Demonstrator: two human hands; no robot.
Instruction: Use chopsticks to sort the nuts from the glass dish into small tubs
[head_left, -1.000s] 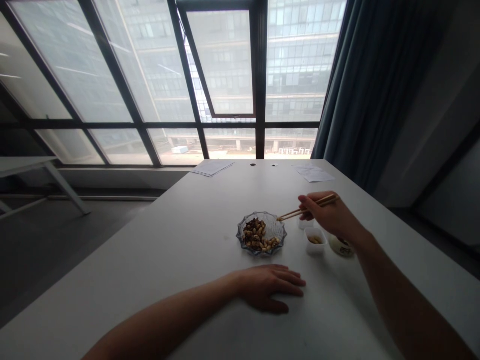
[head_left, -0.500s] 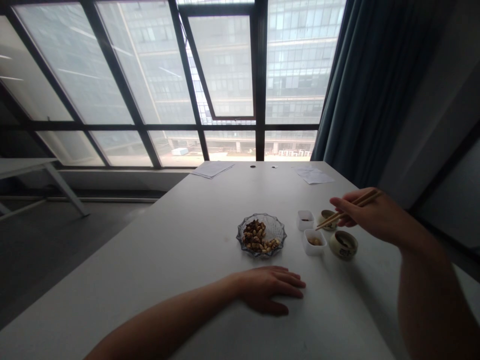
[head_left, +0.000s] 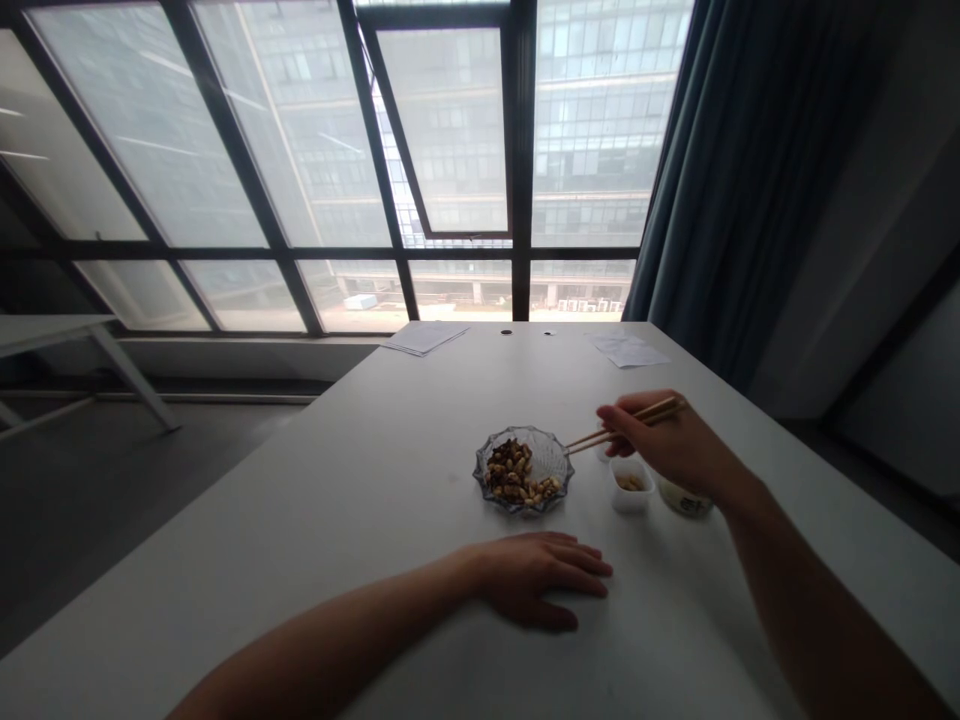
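Observation:
My right hand (head_left: pixel 660 435) is closed around a pair of wooden chopsticks (head_left: pixel 626 424), whose tips are at the right rim of a scalloped glass bowl (head_left: pixel 555 460). Brown and pale nut-like pieces (head_left: pixel 514 472) lie in the bowl's left and front part. Nothing can be made out between the tips. My left hand (head_left: pixel 536 582) rests flat on the table in front of the bowl, fingers spread and holding nothing. Below my right hand, a small white square cup (head_left: pixel 631 496) holds some light brown pieces. A greenish ceramic pot (head_left: pixel 684 500) is partly covered by my right hand.
The white table (head_left: pixel 360 480) extends back to the windows. Loose papers lie at its far left (head_left: pixel 426 338) and far right (head_left: pixel 628 349). A second white cup shows only a sliver behind my right fingers. A blue curtain (head_left: pixel 697 200) hangs at the right.
My right hand has moved left with the chopsticks, from above the small cups to the glass bowl's right rim. It now hides the rear ceramic pot. My left hand has stayed still.

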